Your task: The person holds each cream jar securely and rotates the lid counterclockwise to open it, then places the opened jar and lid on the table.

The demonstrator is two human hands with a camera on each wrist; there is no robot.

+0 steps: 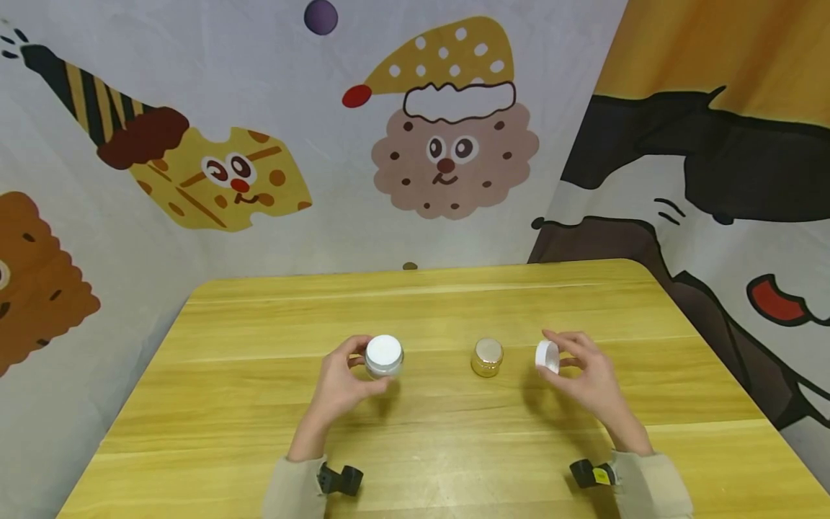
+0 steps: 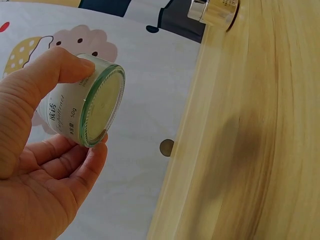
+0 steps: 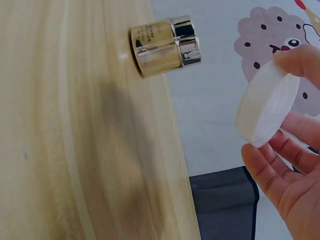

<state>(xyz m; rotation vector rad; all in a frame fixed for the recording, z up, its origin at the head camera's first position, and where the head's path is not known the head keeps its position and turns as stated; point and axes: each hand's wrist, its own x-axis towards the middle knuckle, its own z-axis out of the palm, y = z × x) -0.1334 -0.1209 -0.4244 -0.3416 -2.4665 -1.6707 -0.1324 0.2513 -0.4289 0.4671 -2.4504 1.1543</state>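
Held off the table in the left hand [image 1: 341,383] is a clear-walled jar [image 1: 384,355] with a white top. In the left wrist view the thumb and fingers of the left hand [image 2: 47,135] grip the jar [image 2: 75,100] around its side, its greenish base facing the camera. The right hand [image 1: 591,376] pinches a white lid [image 1: 547,356] by its rim, tilted on edge. In the right wrist view the lid [image 3: 265,105] shows its hollow inside, between thumb and fingers of the right hand [image 3: 295,175].
A gold jar [image 1: 487,357] with a shiny cap stands on the wooden table [image 1: 428,447] between the hands, nearer the right one. It also shows in the right wrist view, gold jar [image 3: 162,46]. Behind the table hangs a cloth [image 1: 337,238] with cartoon figures.
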